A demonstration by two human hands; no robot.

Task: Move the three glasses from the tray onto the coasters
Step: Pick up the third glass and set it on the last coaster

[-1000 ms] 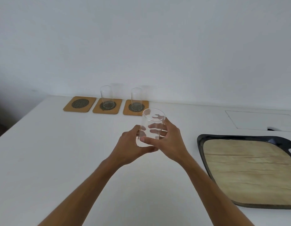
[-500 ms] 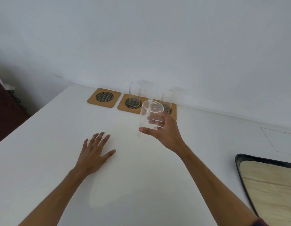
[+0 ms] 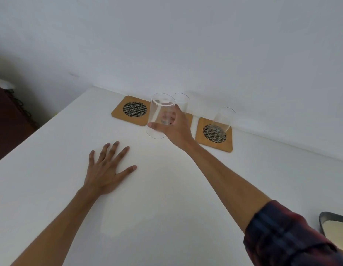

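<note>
My right hand [image 3: 175, 129] grips a clear glass [image 3: 160, 114] and holds it above the table, just right of the bare left coaster [image 3: 131, 110]. The middle coaster is mostly hidden behind my hand; a second glass [image 3: 183, 104] stands on it. On the right coaster [image 3: 214, 134] stands a third glass [image 3: 221, 120]. Flat on the white table [image 3: 51, 169] lies my left hand [image 3: 107, 169], fingers spread and holding nothing. Only a corner of the dark-rimmed tray [image 3: 324, 219] shows at the lower right edge.
The three wooden coasters line up along the white wall at the table's far edge. The table's left edge drops off beside a dark piece of furniture [image 3: 7, 120]. My right sleeve [image 3: 285, 235] is plaid.
My right hand has carried the glass forward and left toward the coasters. My left hand let go of the glass earlier and now rests flat on the table. The view has swung left.
</note>
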